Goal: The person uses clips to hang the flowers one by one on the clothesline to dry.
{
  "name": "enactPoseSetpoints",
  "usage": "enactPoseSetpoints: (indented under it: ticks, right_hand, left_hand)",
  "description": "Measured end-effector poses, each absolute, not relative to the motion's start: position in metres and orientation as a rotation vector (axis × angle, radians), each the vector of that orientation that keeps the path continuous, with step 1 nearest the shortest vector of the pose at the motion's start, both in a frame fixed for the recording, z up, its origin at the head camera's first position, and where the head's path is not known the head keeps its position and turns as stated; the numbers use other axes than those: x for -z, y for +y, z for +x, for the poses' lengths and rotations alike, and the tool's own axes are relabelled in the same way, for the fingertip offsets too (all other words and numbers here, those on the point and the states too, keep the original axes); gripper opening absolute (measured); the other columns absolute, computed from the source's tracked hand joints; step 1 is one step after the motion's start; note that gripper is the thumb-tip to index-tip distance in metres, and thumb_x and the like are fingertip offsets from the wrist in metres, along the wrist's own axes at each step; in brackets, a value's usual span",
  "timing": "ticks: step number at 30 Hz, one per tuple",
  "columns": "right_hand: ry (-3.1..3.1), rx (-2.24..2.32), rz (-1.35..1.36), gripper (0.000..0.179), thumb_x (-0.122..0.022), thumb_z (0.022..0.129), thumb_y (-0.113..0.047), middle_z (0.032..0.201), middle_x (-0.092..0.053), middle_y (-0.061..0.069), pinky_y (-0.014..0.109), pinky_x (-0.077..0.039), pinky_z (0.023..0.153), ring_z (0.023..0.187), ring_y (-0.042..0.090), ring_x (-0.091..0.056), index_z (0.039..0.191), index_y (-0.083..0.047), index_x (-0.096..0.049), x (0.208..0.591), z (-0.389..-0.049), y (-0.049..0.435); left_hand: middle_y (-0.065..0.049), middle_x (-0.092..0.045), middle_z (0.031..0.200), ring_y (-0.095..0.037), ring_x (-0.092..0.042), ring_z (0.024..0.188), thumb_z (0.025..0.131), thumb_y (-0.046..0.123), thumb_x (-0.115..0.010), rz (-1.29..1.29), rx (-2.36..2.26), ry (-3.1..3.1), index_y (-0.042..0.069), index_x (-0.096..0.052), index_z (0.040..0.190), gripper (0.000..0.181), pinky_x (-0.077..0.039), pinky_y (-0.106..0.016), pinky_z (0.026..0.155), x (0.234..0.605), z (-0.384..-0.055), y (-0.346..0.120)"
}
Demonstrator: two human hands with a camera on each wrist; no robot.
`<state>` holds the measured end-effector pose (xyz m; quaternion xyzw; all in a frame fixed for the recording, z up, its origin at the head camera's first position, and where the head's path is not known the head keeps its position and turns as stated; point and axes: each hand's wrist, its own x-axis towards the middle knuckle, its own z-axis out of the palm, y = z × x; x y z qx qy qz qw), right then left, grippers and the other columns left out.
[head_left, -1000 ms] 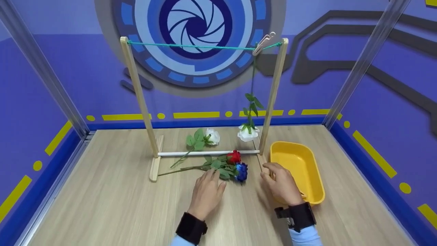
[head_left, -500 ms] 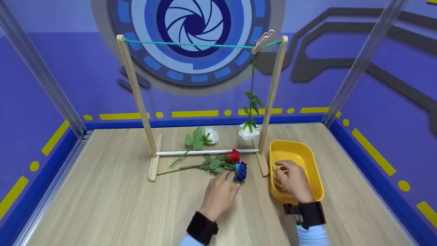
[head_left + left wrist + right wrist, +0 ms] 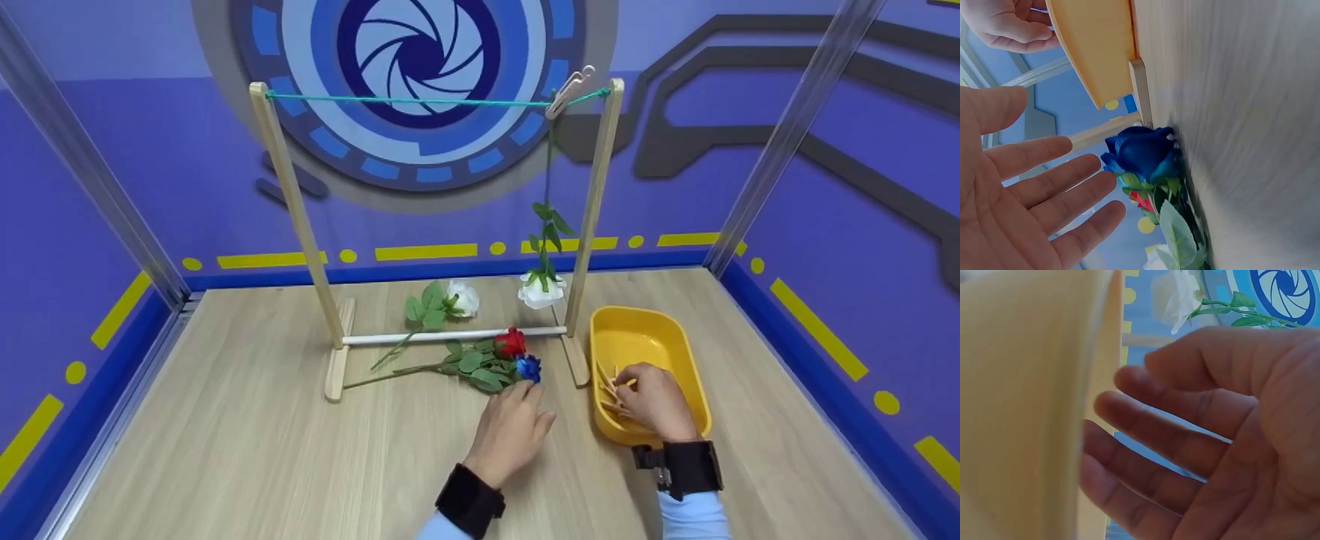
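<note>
My left hand [image 3: 511,433] is held with its fingers extended beside the blue rose [image 3: 528,367]; in the left wrist view nothing lies in its palm, and the blue bloom [image 3: 1143,154] is just beyond the fingertips. The red rose [image 3: 511,343] lies against the blue one on the table. My right hand [image 3: 656,397] reaches into the yellow tub [image 3: 694,375], its fingers loosely bent beside several wooden clothespins [image 3: 609,390]. In the right wrist view no clothespin shows between thumb and fingers; the tub's wall [image 3: 1022,410] fills the left side.
Behind stands a wooden frame [image 3: 294,202] with a green cord [image 3: 405,100] across its top. A clothespin [image 3: 568,96] on the cord holds a white rose [image 3: 541,289] upside down. Another white rose [image 3: 461,299] lies across the white crossbar [image 3: 480,335].
My right hand has moved from the tub's left rim down into the tub, to the clothespins. The left hand has slid right along the roses toward the blue bloom.
</note>
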<state>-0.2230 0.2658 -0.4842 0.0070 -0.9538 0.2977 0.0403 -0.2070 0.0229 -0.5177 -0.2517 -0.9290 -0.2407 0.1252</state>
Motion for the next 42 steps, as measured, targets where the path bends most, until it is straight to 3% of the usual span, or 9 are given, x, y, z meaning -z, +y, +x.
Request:
enactPoseSetpoints:
  ticks: [7, 17, 23, 34, 42]
  right_hand:
    - [-3.042, -0.924, 0.004, 0.014, -0.065, 0.092, -0.003, 0.086, -0.065, 0.009, 0.031, -0.043, 0.056, 0.064, 0.02, -0.053, 0.1, 0.003, -0.075, 0.488, -0.225, 0.266]
    - [-3.137, -0.753, 0.135, 0.021, -0.068, 0.092, -0.01, 0.093, -0.069, 0.011, 0.039, -0.048, 0.066, 0.075, 0.023, -0.058, 0.107, 0.003, -0.075, 0.501, -0.225, 0.264]
    - [-3.152, -0.758, 0.167, 0.011, -0.067, 0.093, -0.012, 0.074, -0.059, 0.004, 0.033, -0.041, 0.058, 0.065, 0.019, -0.051, 0.089, -0.002, -0.071, 0.508, -0.226, 0.263]
    - [-3.113, -0.837, 0.109, 0.019, -0.065, 0.094, -0.01, 0.065, -0.047, -0.001, 0.03, -0.036, 0.055, 0.059, 0.017, -0.046, 0.076, -0.006, -0.066, 0.507, -0.229, 0.264]
    - [-2.998, -1.016, -0.011, 0.011, -0.069, 0.096, -0.012, 0.07, -0.055, 0.003, 0.03, -0.042, 0.057, 0.062, 0.018, -0.053, 0.087, -0.005, -0.071, 0.496, -0.23, 0.262]
  left_hand:
    - [-0.015, -0.067, 0.13, -0.031, -0.065, 0.12, 0.102, 0.027, -0.066, -0.739, 0.7, -2.682, -0.001, -0.067, 0.131, 0.041, -0.052, -0.047, 0.1, 0.52, -0.204, 0.024]
    - [-0.014, -0.067, 0.131, -0.03, -0.065, 0.119, 0.103, 0.03, -0.064, -0.726, 0.706, -2.696, 0.0, -0.066, 0.134, 0.043, -0.052, -0.047, 0.099, 0.523, -0.203, 0.024]
    - [-0.014, -0.066, 0.131, -0.03, -0.065, 0.119, 0.102, 0.03, -0.066, -0.718, 0.703, -2.704, 0.002, -0.066, 0.134, 0.042, -0.052, -0.047, 0.099, 0.523, -0.204, 0.023]
    - [-0.015, -0.067, 0.13, -0.031, -0.066, 0.118, 0.103, 0.03, -0.065, -0.721, 0.672, -2.685, 0.002, -0.067, 0.132, 0.04, -0.053, -0.047, 0.096, 0.521, -0.205, 0.018]
    - [-0.015, -0.067, 0.13, -0.031, -0.066, 0.118, 0.103, 0.031, -0.065, -0.707, 0.666, -2.691, 0.002, -0.066, 0.133, 0.041, -0.054, -0.048, 0.096, 0.519, -0.209, 0.014]
